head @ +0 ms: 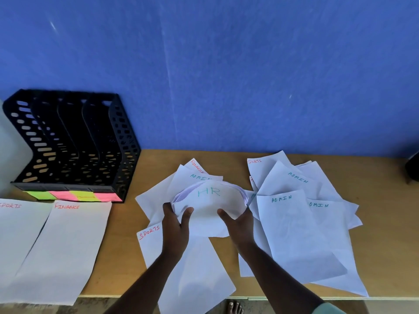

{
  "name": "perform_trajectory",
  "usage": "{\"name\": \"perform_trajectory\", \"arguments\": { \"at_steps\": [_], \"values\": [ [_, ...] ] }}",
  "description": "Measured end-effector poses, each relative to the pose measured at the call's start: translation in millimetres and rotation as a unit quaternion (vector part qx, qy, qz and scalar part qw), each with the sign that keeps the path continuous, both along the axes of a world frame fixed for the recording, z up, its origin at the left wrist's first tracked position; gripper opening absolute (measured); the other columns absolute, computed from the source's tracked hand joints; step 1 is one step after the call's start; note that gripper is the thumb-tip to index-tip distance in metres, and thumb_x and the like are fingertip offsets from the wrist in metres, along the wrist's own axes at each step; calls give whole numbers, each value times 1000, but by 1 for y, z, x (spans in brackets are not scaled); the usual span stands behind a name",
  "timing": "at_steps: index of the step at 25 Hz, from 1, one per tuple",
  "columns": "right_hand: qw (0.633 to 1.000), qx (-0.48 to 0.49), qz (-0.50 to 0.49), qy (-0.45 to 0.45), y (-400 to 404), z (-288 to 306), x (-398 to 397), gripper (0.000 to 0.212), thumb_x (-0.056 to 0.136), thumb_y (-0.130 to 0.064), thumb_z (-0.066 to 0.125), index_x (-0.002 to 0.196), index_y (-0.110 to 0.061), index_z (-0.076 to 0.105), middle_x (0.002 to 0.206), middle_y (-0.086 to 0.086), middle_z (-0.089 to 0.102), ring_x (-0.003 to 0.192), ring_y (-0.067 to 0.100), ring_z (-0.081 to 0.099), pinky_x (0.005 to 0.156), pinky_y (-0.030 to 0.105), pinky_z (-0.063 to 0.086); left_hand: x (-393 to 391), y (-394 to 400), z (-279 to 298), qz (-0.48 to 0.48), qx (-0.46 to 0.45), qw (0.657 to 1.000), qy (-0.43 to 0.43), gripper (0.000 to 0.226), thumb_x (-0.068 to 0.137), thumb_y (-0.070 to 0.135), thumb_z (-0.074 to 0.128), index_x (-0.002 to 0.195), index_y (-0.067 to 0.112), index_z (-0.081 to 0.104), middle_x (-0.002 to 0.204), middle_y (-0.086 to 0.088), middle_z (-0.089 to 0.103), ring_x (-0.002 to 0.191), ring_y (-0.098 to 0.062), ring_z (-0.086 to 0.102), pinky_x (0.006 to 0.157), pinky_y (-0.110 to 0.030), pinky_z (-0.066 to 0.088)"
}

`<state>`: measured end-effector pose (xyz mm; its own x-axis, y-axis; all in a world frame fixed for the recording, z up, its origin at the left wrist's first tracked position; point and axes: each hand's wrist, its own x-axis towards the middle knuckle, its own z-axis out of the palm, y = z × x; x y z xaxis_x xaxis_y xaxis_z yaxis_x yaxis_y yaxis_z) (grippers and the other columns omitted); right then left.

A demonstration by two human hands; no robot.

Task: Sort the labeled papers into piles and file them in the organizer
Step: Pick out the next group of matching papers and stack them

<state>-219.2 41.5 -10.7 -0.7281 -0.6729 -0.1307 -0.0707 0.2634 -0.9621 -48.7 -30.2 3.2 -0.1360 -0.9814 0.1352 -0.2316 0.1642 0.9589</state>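
Note:
Both hands hold a small stack of HR papers (208, 200), bowed upward above the table's middle. My left hand (175, 220) grips its left edge with the thumb on top. My right hand (237, 223) grips its right edge. Under and around them lies a loose spread of white sheets: a SPORTS sheet (154, 241), an ADMIN sheet (195, 177) and a FINANCE sheet (197, 165). To the right lie several ADMIN sheets (294, 223) and another SPORTS sheet (260, 168). At the left, a SPORTS pile (15, 227) and a FINANCE pile (65, 245) lie side by side.
A black slotted organizer (68, 141) stands at the back left, with green and pink sticky labels (72, 196) on its front edge. The wooden table (127, 234) meets a blue wall behind. A dark object (413, 168) sits at the far right. A bare foot (234, 308) shows below the table's edge.

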Motion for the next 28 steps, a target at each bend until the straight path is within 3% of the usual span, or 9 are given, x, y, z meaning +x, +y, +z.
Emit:
{"name": "perform_trajectory", "arguments": {
  "at_steps": [3, 5, 7, 8, 10, 12, 19, 24, 28],
  "values": [
    [999, 34, -13, 33, -8, -2, -7, 34, 82, -28, 86, 109, -13, 71, 98, 2, 75, 94, 24, 74, 83, 31, 58, -3, -12, 0, -13, 25, 999, -15, 58, 81, 56, 64, 126, 28, 40, 119, 12, 55, 109, -2, 56, 86, -16, 51],
    [997, 34, -33, 56, -13, 1, -20, 25, 84, -27, 84, 100, -11, 73, 98, 11, 78, 90, 27, 73, 78, 32, 55, 4, -15, -8, -2, 34, 996, -81, 68, 78, 55, 68, 129, 15, 43, 123, 5, 48, 113, -11, 49, 93, -27, 46],
    [995, 48, -41, 72, -15, 4, -38, 23, 85, -28, 82, 94, -10, 71, 97, 12, 78, 87, 27, 71, 74, 32, 53, 23, -5, -24, 30, 41, 980, -193, 64, 82, 48, 71, 127, 11, 47, 126, -2, 45, 119, -21, 46, 97, -36, 43],
    [995, 54, -41, 73, -15, 3, -47, 24, 86, -29, 81, 94, -9, 71, 97, 11, 77, 88, 27, 71, 75, 34, 55, 36, 3, -37, 26, 38, 960, -277, 57, 83, 45, 71, 124, 10, 49, 126, -7, 44, 123, -27, 45, 101, -40, 40],
    [996, 57, -43, 57, -10, 2, -65, 18, 87, -27, 80, 93, -14, 70, 93, 7, 76, 88, 28, 71, 77, 35, 56, 63, 23, -60, -61, 70, 885, -456, 59, 84, 54, 64, 126, 17, 49, 134, -8, 38, 131, -33, 38, 112, -42, 29],
    [996, 60, -51, 30, 0, -3, -79, 14, 86, -23, 80, 93, -17, 70, 90, 3, 75, 89, 30, 71, 77, 36, 55, 82, 32, -77, -151, 122, 817, -543, 76, 80, 68, 55, 140, 25, 35, 147, -3, 24, 139, -33, 24, 118, -42, 18],
    [995, 73, -55, -46, 26, -20, -81, 11, 87, -16, 79, 88, -15, 69, 90, 6, 75, 86, 30, 70, 77, 41, 57, 49, 0, -82, -186, 141, 808, -542, 99, 82, 67, 54, 155, 33, -4, 163, 6, -18, 150, -39, -15, 120, -56, 1],
    [993, 87, -57, -61, 34, -22, -88, 9, 88, -13, 78, 86, -14, 69, 86, 6, 75, 83, 32, 70, 74, 41, 58, 28, -39, -81, -142, 134, 800, -567, 97, 76, 78, 52, 148, 54, -8, 157, -7, -35, 145, -47, -22, 118, -60, 0],
    [992, 96, -56, -52, 39, -22, -98, 11, 88, -12, 78, 83, -14, 69, 84, 4, 76, 81, 29, 70, 71, 40, 57, 19, -62, -81, -133, 135, 807, -560, 104, 72, 82, 52, 151, 49, -6, 158, -20, -29, 147, -46, -16, 120, -54, 5]
  ]
}}
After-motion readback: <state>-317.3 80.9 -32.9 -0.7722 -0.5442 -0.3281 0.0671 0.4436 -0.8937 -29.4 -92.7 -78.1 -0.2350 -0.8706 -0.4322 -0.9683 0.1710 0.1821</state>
